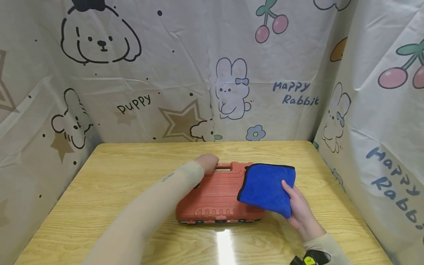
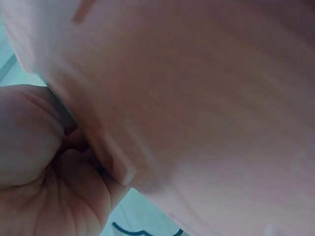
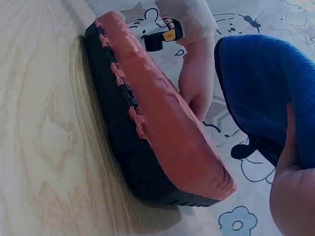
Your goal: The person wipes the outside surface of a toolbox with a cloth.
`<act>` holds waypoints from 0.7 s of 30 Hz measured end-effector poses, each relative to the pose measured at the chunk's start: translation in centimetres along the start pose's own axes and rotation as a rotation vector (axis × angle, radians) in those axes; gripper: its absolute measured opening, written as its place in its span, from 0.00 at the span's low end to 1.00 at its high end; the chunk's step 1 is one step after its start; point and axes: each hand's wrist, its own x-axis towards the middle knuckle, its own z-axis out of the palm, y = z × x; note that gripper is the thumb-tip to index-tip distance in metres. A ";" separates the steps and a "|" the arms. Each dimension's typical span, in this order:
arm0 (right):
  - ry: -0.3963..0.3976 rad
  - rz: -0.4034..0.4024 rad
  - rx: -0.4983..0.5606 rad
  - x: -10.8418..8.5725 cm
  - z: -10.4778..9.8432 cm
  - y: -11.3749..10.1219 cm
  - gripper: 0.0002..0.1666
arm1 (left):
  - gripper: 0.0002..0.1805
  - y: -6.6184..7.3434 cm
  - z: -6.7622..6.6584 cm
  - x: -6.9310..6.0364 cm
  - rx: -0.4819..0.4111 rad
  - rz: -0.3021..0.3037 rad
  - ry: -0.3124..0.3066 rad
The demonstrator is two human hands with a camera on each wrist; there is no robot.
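Observation:
A red plastic carrying case (image 1: pixel 216 195) with a black lower half (image 3: pixel 142 182) lies flat on the table, its handle on the far side and its hinges toward me. My left hand (image 1: pixel 208 163) grips its far edge just left of the handle; in the left wrist view the hand (image 2: pixel 44 167) has its fingers curled at the case's edge, the fingertips partly hidden. A folded blue cloth (image 1: pixel 268 186) with black edging is held in my right hand (image 1: pixel 301 209), thumb on top. The cloth overlaps the case's right side in the head view.
The wood-grain table (image 1: pixel 132 165) extends around the case. A white printed curtain (image 1: pixel 185 55) hangs behind it and along both sides. My left forearm crosses in front of the case's left part.

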 end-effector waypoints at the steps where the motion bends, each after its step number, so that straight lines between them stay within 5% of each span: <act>1: -0.003 -0.006 0.004 0.0 0.0 0.0 0.17 | 0.07 0.0 -0.2 -0.2 0.002 0.012 0.005; 14: 0.054 -0.035 -0.018 -0.3 -0.2 -1.5 0.19 | 0.11 0.1 -3.3 -3.0 -0.180 0.094 0.101; 21: 0.027 -0.056 0.081 -0.5 -0.4 -2.4 0.19 | 0.08 0.2 -4.6 -4.3 -0.218 0.104 0.164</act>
